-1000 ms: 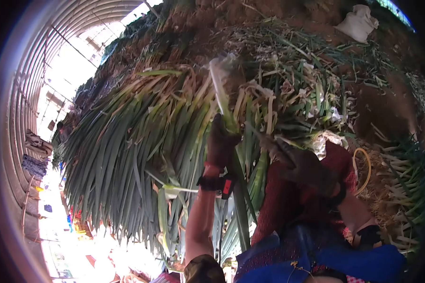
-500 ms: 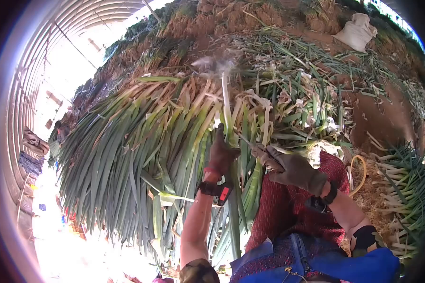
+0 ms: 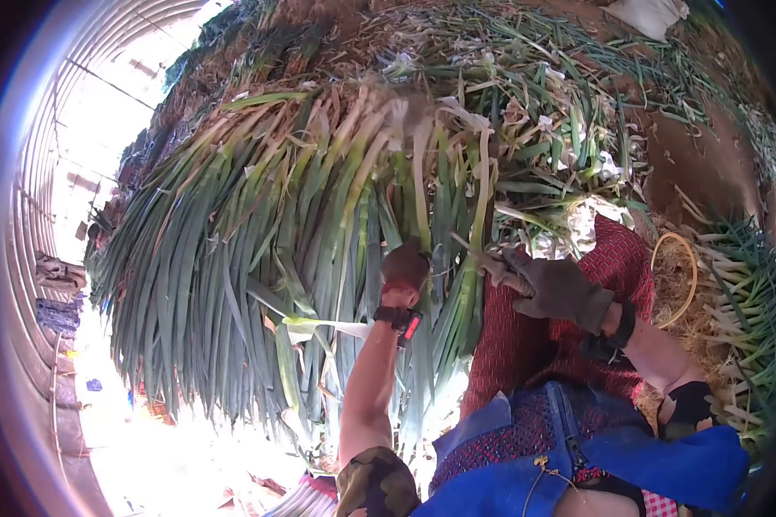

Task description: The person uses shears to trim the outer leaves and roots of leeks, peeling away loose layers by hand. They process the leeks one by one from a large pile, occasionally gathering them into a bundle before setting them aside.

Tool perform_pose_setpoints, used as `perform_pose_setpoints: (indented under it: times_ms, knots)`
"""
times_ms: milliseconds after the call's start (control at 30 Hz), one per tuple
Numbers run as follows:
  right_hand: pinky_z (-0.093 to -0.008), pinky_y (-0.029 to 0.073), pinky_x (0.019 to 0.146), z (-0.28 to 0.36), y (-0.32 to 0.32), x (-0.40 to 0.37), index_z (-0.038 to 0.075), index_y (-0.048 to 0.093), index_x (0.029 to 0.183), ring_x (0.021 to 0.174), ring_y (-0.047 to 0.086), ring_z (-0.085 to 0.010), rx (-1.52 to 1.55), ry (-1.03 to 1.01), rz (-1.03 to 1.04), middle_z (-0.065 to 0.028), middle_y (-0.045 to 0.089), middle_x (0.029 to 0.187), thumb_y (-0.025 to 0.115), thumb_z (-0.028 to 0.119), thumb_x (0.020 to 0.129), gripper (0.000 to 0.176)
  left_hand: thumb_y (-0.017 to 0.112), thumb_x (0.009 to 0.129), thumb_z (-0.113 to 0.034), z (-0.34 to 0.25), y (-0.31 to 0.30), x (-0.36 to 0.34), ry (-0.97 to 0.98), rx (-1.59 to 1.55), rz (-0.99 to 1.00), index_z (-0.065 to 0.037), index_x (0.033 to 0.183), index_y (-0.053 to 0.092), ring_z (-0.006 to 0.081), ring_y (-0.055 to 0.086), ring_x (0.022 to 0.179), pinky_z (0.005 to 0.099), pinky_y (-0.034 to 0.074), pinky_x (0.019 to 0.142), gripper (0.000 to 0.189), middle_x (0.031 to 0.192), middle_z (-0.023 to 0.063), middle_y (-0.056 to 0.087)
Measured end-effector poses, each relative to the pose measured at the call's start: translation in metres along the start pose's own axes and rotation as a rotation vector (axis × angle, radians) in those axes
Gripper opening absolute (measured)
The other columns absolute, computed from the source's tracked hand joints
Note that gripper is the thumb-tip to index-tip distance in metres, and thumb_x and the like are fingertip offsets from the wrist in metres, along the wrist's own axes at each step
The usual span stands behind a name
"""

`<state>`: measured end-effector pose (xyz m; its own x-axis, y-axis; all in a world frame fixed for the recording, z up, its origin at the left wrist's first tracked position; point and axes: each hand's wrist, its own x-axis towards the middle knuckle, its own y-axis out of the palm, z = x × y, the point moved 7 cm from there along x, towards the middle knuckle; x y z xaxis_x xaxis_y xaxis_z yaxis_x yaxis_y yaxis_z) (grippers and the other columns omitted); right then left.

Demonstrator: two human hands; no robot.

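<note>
At the left, the big heap of leeks point(image 3: 224, 258) hangs its green leaves downward, roots toward the top. Over its right part, the gloved left hand point(image 3: 405, 265) is closed, it seems, on one leek point(image 3: 422, 185), whose pale stem points up and lies close against the heap. This leek looks long but light; the stem is probably firm and a little slippery, the leaves soft and bending, the outer skin easy to tear. The good place to hold is just where white becomes green. Right of this hand is a thin tool point(image 3: 481, 257), clamped in the gloved right hand point(image 3: 560, 293), near the heap's right edge. Farther right of the heap are a yellow hose point(image 3: 694, 276) and pale-ended plants point(image 3: 754, 327).
</note>
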<state>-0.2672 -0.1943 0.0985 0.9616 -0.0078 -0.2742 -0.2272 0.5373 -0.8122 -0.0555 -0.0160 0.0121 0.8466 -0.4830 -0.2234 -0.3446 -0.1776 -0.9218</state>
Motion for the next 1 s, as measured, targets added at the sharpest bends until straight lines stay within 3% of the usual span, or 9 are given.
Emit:
perform_pose_setpoints:
  times_ms: [133,233,333,467,633,700,800,933,1000]
  knots:
    - [-0.0483,0.055,0.07,0.007,0.008,0.005,0.011,0.031,0.152,0.078,0.069,-0.0389,0.029,-0.027,0.049,-0.0202,0.069,0.086,0.074,0.037,0.075,0.092,0.064,0.088,-0.024,0.013,-0.003,0.0,0.002,-0.105,-0.039,-0.009,0.122,0.063,0.0358,0.068,0.1,0.0449,0.052,0.084,0.038,0.109,0.0223,0.069]
    - [-0.0489,0.055,0.069,0.007,0.001,0.013,0.012,0.031,0.152,0.076,0.069,-0.039,0.015,-0.043,0.027,-0.0205,0.069,0.084,0.074,0.036,0.074,0.092,0.061,0.089,-0.02,0.025,0.015,0.003,-0.069,-0.548,0.023,-0.005,0.122,0.062,0.031,0.07,0.093,0.0408,0.053,0.078,0.037,0.104,0.0209,0.07]
    - [-0.0489,0.055,0.068,0.011,0.009,0.013,0.013,0.032,0.151,0.075,0.069,-0.0384,0.025,-0.099,0.041,-0.0195,0.069,0.083,0.073,0.036,0.074,0.091,0.063,0.087,-0.018,0.034,0.028,0.01,-0.056,-0.49,-0.176,0.003,0.109,0.061,0.0399,0.067,0.088,0.0448,0.052,0.075,0.03,0.095,0.025,0.069]
    - [-0.0486,0.055,0.068,0.009,0.009,0.018,0.013,0.034,0.149,0.075,0.069,-0.0378,-0.036,-0.023,0.058,-0.0177,0.069,0.082,0.073,0.036,0.074,0.087,0.061,0.089,-0.02,0.078,0.068,0.045,-0.098,-0.749,0.012,0.002,0.102,0.061,0.0281,0.064,0.073,0.0425,0.051,0.067,0.026,0.085,0.0158,0.067]
    - [-0.0478,0.055,0.067,0.005,0.02,0.02,0.013,0.035,0.147,0.076,0.07,-0.0376,0.081,-0.103,0.071,-0.0185,0.069,0.083,0.072,0.035,0.075,0.084,0.056,0.094,-0.028,-0.005,-0.038,0.018,-0.092,-1.338,0.032,-0.006,0.095,0.062,0.0171,0.06,0.067,0.0334,0.051,0.061,0.023,0.077,0.0048,0.061]
    - [-0.0478,0.055,0.068,0.006,0.017,0.029,0.012,0.035,0.147,0.077,0.07,-0.0381,0.133,-0.134,0.045,-0.0192,0.069,0.085,0.073,0.034,0.075,0.084,0.061,0.094,-0.041,-0.059,-0.106,0.06,0.188,-1.664,0.075,-0.007,0.111,0.061,0.0171,0.062,0.08,0.0286,0.053,0.072,0.038,0.085,0.0057,0.061]
    - [-0.048,0.054,0.068,0.005,-0.006,0.05,0.012,0.035,0.146,0.079,0.069,-0.0391,0.175,-0.104,-0.064,-0.0198,0.069,0.087,0.073,0.033,0.075,0.083,0.057,0.096,-0.046,-0.148,-0.255,0.042,0.542,-2.012,0.118,-0.009,0.12,0.059,0.0246,0.064,0.094,0.0416,0.051,0.087,0.045,0.095,0.0068,0.061]
    - [-0.0478,0.054,0.07,-0.002,-0.045,0.089,0.011,0.034,0.147,0.081,0.069,-0.0395,0.07,-0.054,-0.215,-0.02,0.069,0.089,0.073,0.03,0.074,0.084,0.06,0.093,-0.048,-0.104,-0.242,0.091,0.48,-1.614,-0.259,-0.01,0.126,0.057,0.0321,0.065,0.103,0.0475,0.05,0.088,0.05,0.103,0.0099,0.063]
    - [-0.0453,0.055,0.071,-0.019,-0.05,0.121,0.008,0.032,0.15,0.082,0.069,-0.0383,-0.032,0.035,-0.274,-0.0205,0.07,0.092,0.072,0.033,0.075,0.089,0.064,0.088,-0.041,-0.058,-0.156,0.101,0.133,-0.582,-0.417,-0.008,0.121,0.061,0.0376,0.066,0.1,0.0472,0.052,0.085,0.047,0.104,0.0192,0.066]
